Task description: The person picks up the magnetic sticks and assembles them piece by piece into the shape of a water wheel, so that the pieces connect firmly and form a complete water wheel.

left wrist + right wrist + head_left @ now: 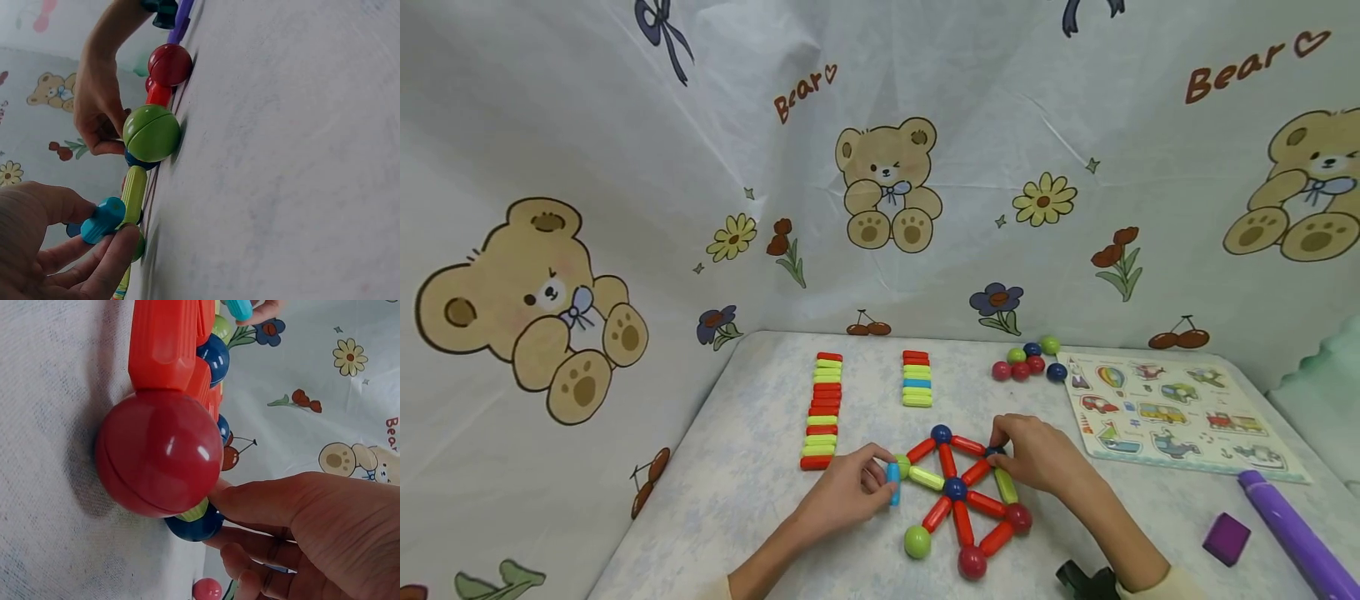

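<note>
A flat wheel of rods and balls lies on the table, with a dark blue ball (pixel 955 489) at its centre and red and yellow-green rods as spokes and rim. My left hand (pixel 847 490) pinches a light blue rod (pixel 103 220) between thumb and fingers. It holds this rod beside the wheel's left green ball (pixel 902 465); whether they touch I cannot tell. At the wheel's upper right, my right hand (pixel 1037 454) grips a dark blue rim ball (pixel 197 528), partly covered by the fingers. The lower-left green ball (pixel 917 542) joins a red spoke.
Two columns of loose rods, a long one (pixel 822 417) and a shorter one (pixel 917 383), lie behind the wheel. Loose balls (pixel 1020 371) cluster at the back. On the right are a picture board (pixel 1180 408), a purple block (pixel 1227 538) and a purple tube (pixel 1296 533).
</note>
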`<state>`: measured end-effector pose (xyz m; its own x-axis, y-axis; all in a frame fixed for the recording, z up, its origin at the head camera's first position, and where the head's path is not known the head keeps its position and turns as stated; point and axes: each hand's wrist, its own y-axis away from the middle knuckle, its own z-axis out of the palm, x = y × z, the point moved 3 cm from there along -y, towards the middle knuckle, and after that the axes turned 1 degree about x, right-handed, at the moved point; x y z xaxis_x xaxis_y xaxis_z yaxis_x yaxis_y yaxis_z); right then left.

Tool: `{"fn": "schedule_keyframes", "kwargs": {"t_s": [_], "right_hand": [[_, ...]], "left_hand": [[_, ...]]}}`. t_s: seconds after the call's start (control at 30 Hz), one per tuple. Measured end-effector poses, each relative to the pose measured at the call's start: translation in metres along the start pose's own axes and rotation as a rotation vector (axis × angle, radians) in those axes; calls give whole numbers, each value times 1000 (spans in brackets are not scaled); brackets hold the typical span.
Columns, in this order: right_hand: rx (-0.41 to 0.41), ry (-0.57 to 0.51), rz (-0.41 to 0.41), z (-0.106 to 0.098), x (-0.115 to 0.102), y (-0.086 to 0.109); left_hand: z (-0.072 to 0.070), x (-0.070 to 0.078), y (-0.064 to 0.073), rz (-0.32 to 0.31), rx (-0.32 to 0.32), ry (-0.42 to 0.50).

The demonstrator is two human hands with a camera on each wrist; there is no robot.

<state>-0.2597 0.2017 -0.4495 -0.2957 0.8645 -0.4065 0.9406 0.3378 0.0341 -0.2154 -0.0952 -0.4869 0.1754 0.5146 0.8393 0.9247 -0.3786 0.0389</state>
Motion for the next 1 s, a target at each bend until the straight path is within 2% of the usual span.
{"fn": "schedule_keyframes", "kwargs": {"t_s": [0.3,0.53,0.73,1.0], "right_hand": [[3,22,0,-1,-3,3],[-17,42,18,-2,-5,6],[-51,54,12,-2,-7,7],[-68,47,18,-1,-7,7]], "left_hand": [[12,-1,7,-69,-27,54],[15,-2,7,-101,-29,106],[15,-5,5,-130,-24,92],[12,-9,0,-147,17,58]]}}
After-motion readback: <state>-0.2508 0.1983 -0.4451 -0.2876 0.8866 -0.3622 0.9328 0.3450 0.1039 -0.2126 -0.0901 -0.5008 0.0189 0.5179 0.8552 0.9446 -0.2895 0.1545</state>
